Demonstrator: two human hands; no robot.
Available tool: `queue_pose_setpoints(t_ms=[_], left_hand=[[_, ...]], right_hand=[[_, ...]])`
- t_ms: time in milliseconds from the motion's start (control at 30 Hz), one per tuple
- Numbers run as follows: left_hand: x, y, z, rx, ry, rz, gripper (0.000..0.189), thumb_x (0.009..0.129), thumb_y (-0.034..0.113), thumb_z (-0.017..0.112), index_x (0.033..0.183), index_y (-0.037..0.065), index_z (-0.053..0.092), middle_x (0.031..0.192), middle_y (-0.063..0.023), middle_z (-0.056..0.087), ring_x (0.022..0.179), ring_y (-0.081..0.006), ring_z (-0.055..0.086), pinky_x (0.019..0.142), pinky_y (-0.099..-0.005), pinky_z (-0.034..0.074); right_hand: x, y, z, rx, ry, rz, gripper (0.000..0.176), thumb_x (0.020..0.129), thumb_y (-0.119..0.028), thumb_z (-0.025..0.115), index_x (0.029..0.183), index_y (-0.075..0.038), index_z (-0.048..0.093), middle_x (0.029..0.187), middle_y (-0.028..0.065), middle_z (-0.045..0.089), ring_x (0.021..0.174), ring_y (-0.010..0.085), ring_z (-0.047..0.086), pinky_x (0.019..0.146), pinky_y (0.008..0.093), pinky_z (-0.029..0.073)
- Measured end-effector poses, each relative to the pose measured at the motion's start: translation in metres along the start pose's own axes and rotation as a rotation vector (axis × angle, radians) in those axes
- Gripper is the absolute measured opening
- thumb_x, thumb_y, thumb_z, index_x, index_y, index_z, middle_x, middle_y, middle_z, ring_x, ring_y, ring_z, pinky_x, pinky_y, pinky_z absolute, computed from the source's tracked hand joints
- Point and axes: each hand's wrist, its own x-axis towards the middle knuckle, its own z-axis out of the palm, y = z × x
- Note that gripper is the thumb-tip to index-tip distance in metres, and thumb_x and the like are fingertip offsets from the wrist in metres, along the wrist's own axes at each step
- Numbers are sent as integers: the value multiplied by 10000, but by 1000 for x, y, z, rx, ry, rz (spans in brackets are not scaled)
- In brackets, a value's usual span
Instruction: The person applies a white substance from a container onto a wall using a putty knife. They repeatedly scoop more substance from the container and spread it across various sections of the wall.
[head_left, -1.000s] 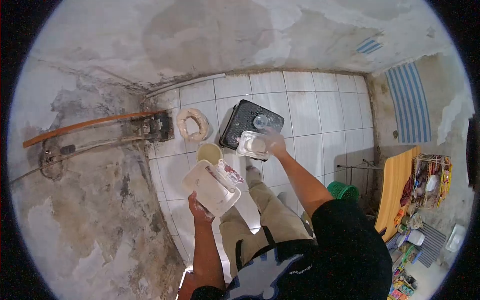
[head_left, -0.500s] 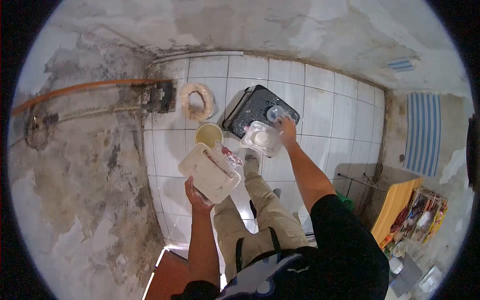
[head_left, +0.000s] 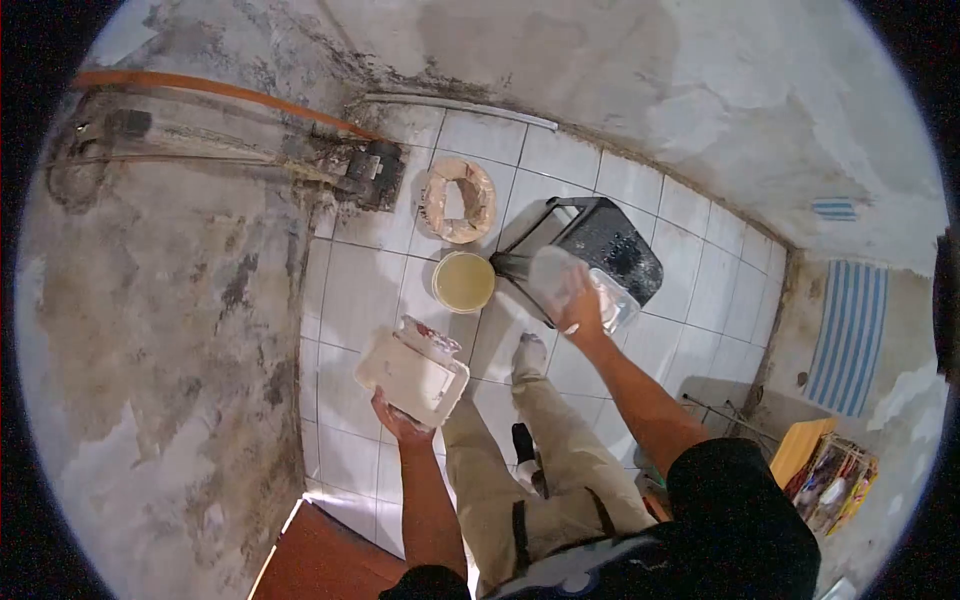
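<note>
My left hand (head_left: 402, 418) grips the edge of a cream, shallow plastic tray (head_left: 415, 378). A scraper with a white-and-red smeared surface (head_left: 432, 342) lies across the tray's far side. My right hand (head_left: 582, 305) is closed on a clear plastic cup (head_left: 550, 272), which is blurred by motion. Just left of the cup stands a round bucket (head_left: 463, 283) of cloudy yellowish liquid. Partly behind my right hand, a clear plastic container (head_left: 618, 303) with something white in it sits at the near edge of a wet black stool (head_left: 615, 248).
An open bag (head_left: 434, 205) with a rolled rim stands beyond the bucket. White tiles (head_left: 365, 285) cover the floor between stained walls. An orange hose (head_left: 230, 95) runs along the left wall to a dark pump-like fitting (head_left: 372, 175). A wire basket of goods (head_left: 832, 485) is at the right.
My right hand has carried the cup from above the stool toward the bucket. The tray in my left hand has tilted flatter. The whole view has turned and shifted.
</note>
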Motion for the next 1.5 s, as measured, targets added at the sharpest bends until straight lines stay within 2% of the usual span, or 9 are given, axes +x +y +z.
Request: queue_pose_setpoints(t_ms=[100, 200, 267, 333, 433, 767, 1300, 1367, 1500], left_hand=[[19, -5, -13, -220, 32, -151, 659, 841, 510, 509, 1353, 111, 393, 1298, -113, 477, 1192, -326, 463, 942, -525, 438], [38, -10, -39, -127, 148, -165, 664, 849, 510, 502, 1363, 106, 385, 1292, -115, 482, 1178, -332, 477, 942, -522, 436], [57, -11, -63, -176, 39, -222, 652, 858, 503, 499, 1360, 102, 387, 1284, -117, 486, 1162, -330, 494, 940, -526, 436], [67, -5, -75, -190, 66, -235, 631, 859, 490, 506, 1341, 96, 403, 1269, -116, 494, 1138, -329, 513, 928, -529, 442], [87, 7, -93, -108, 98, -275, 607, 861, 475, 512, 1322, 91, 418, 1261, -121, 499, 1128, -328, 518, 925, -524, 445], [177, 21, -119, 71, 69, -410, 631, 823, 420, 545, 1338, 82, 408, 1252, -131, 517, 1138, -324, 524, 940, -508, 445], [199, 1, -115, -39, 121, -399, 619, 804, 376, 577, 1310, 51, 432, 1194, -126, 559, 1072, -306, 567, 905, -476, 472], [197, 1, -116, -28, 112, -390, 617, 806, 379, 574, 1310, 52, 432, 1193, -127, 559, 1076, -306, 566, 909, -475, 471], [190, 2, -110, -11, 110, -376, 626, 810, 389, 565, 1318, 53, 423, 1202, -130, 554, 1095, -307, 556, 918, -474, 466]], right_hand=[[-12, -12, 67, -38, -251, -162, 612, 828, -329, 676, 1225, 90, 470, 1240, 291, 492, 1209, 466, 424, 987, 445, 408], [-29, -14, 137, -19, -382, -74, 690, 835, -342, 664, 1302, 85, 386, 1349, 301, 404, 1240, 464, 403, 1017, 461, 384], [-31, -8, 178, -43, -545, 115, 759, 849, -331, 644, 1373, 75, 274, 1363, 297, 381, 1223, 445, 424, 1016, 467, 385], [-32, 3, 212, -124, -573, 66, 787, 853, -336, 631, 1396, 71, 231, 1321, 304, 422, 1195, 430, 456, 1007, 469, 393], [-24, 5, 242, -87, -585, 333, 818, 836, -366, 639, 1395, 76, 237, 1238, 314, 488, 1131, 433, 504, 972, 475, 407], [-16, 56, 385, -173, -380, 199, 780, 799, -296, 687, 1382, 29, 284, 1317, 250, 442, 1221, 386, 444, 1004, 455, 388], [-7, 95, 437, -418, -658, 190, 757, 799, -411, 647, 1371, 10, 387, 1347, 197, 461, 1243, 350, 443, 1066, 441, 341], [-14, 93, 433, -288, -507, 207, 756, 775, -383, 672, 1354, 22, 404, 1309, 204, 482, 1214, 367, 458, 1048, 446, 352], [-19, 87, 410, -115, -532, 337, 767, 761, -355, 694, 1354, 26, 392, 1293, 214, 484, 1204, 382, 454, 1025, 453, 368]])
